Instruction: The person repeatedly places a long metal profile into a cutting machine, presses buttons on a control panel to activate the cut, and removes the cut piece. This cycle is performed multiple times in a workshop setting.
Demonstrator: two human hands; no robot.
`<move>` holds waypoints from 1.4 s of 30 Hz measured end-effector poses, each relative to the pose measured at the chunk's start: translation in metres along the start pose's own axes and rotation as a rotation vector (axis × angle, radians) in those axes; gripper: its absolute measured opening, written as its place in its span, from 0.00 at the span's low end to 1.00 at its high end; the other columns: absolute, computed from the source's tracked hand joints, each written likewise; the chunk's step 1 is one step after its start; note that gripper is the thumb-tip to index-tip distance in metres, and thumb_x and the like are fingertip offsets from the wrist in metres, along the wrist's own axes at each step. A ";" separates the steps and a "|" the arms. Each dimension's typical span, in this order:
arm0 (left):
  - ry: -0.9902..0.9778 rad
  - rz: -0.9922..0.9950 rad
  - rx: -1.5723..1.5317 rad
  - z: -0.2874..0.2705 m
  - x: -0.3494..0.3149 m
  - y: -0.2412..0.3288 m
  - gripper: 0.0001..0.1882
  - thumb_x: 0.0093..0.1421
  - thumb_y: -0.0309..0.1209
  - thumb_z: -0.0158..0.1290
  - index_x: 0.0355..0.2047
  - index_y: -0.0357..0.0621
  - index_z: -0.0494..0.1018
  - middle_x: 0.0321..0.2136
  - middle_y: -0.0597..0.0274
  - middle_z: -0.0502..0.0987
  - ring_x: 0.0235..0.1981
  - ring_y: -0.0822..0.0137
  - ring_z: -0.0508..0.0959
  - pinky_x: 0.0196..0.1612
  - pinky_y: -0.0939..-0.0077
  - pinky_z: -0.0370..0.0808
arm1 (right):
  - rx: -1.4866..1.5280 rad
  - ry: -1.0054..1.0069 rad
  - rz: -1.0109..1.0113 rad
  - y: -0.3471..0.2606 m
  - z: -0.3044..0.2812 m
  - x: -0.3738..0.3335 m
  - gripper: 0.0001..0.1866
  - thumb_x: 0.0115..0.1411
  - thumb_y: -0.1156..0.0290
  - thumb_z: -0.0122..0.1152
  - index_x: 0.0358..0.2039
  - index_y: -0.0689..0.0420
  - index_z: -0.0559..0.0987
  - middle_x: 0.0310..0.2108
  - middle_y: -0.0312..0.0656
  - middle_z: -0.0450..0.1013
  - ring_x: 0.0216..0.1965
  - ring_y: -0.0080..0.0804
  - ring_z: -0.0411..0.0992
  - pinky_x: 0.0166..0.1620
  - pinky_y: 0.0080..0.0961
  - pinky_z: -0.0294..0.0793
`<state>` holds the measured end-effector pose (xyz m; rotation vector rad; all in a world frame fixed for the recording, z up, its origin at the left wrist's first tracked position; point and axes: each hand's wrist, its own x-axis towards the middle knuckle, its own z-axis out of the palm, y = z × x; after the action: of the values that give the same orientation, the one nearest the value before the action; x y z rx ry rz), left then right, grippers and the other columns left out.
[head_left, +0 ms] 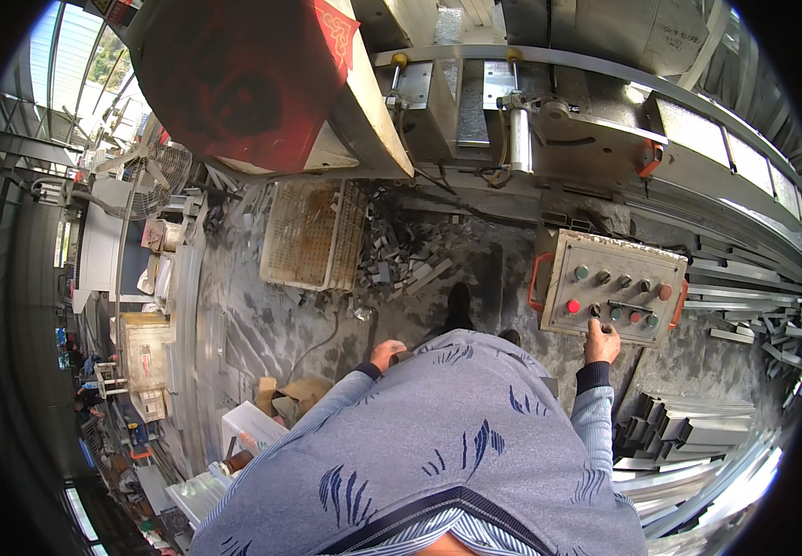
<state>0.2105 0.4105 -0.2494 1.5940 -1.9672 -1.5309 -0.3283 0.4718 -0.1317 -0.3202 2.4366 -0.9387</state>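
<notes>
grey-blue top (pixel 410 412) (navy leaf marks (pixel 481 447)); striped sleeves (pixel 593 422); dark cuffs (pixel 593 375)

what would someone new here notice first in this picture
Probably the big red covering at upper left. Then the control box at right, its bright red button showing, the right grip at a dark knob. Below the red covering, a dirty crate sits beside scattered metal offcuts.

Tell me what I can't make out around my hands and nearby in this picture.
All in the head view:
Right hand: whether it grips the dark knob; its own fingers hide the contact.
Left hand: whether it holds the dark item beside it; too small.
Dark shoe: partly hidden by the shirt.
Red cover: cut off by the upper edge.
</notes>
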 end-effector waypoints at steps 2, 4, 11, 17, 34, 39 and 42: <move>0.022 -0.038 -0.082 0.003 -0.004 -0.004 0.17 0.57 0.43 0.55 0.37 0.43 0.77 0.36 0.56 0.78 0.41 0.60 0.77 0.43 0.71 0.72 | 0.428 -0.246 0.301 -0.003 0.011 -0.003 0.14 0.50 0.58 0.60 0.20 0.52 0.69 0.12 0.30 0.61 0.08 0.20 0.56 0.11 0.20 0.51; 0.041 -0.215 -0.226 0.007 -0.008 -0.008 0.16 0.57 0.42 0.55 0.36 0.43 0.77 0.36 0.55 0.78 0.41 0.59 0.77 0.43 0.71 0.72 | 0.471 -0.292 0.330 -0.009 0.014 -0.004 0.13 0.51 0.58 0.60 0.20 0.52 0.69 0.12 0.30 0.61 0.08 0.20 0.56 0.12 0.20 0.51; 0.105 -0.126 -0.206 0.020 -0.014 -0.010 0.14 0.56 0.40 0.54 0.34 0.43 0.78 0.35 0.53 0.78 0.40 0.55 0.77 0.43 0.68 0.72 | 0.601 -0.401 0.487 -0.035 0.008 -0.001 0.13 0.52 0.56 0.57 0.19 0.47 0.69 0.11 0.26 0.59 0.08 0.19 0.52 0.13 0.19 0.48; 0.068 -0.250 0.059 0.029 -0.014 0.018 0.12 0.60 0.34 0.52 0.39 0.38 0.74 0.37 0.57 0.78 0.39 0.66 0.78 0.44 0.74 0.73 | 0.736 -0.414 0.534 -0.033 -0.002 0.002 0.08 0.54 0.55 0.55 0.26 0.43 0.74 0.11 0.22 0.56 0.08 0.16 0.52 0.13 0.17 0.49; 0.219 -0.621 0.039 0.040 -0.005 0.051 0.13 0.52 0.43 0.53 0.33 0.53 0.79 0.37 0.60 0.79 0.40 0.56 0.77 0.46 0.68 0.72 | 0.496 -0.385 0.460 -0.033 -0.009 0.013 0.08 0.52 0.63 0.60 0.21 0.45 0.71 0.11 0.24 0.56 0.09 0.17 0.53 0.13 0.18 0.53; 0.314 -0.639 -0.044 0.042 -0.006 0.046 0.14 0.51 0.44 0.54 0.34 0.53 0.79 0.37 0.60 0.79 0.40 0.57 0.77 0.45 0.68 0.72 | 0.246 -0.360 0.031 -0.074 -0.016 -0.001 0.10 0.53 0.65 0.60 0.23 0.55 0.72 0.11 0.30 0.60 0.09 0.19 0.56 0.12 0.19 0.52; 0.329 -0.665 -0.104 0.044 -0.010 0.036 0.15 0.52 0.43 0.54 0.35 0.49 0.79 0.38 0.56 0.78 0.41 0.56 0.76 0.47 0.67 0.72 | -0.001 -0.263 -0.452 -0.147 -0.004 0.008 0.13 0.53 0.67 0.60 0.17 0.60 0.71 0.14 0.35 0.67 0.15 0.20 0.60 0.21 0.21 0.61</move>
<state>0.1628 0.4407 -0.2374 2.4113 -1.2207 -1.3891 -0.3320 0.3631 -0.0322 -0.9615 2.1594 -1.0014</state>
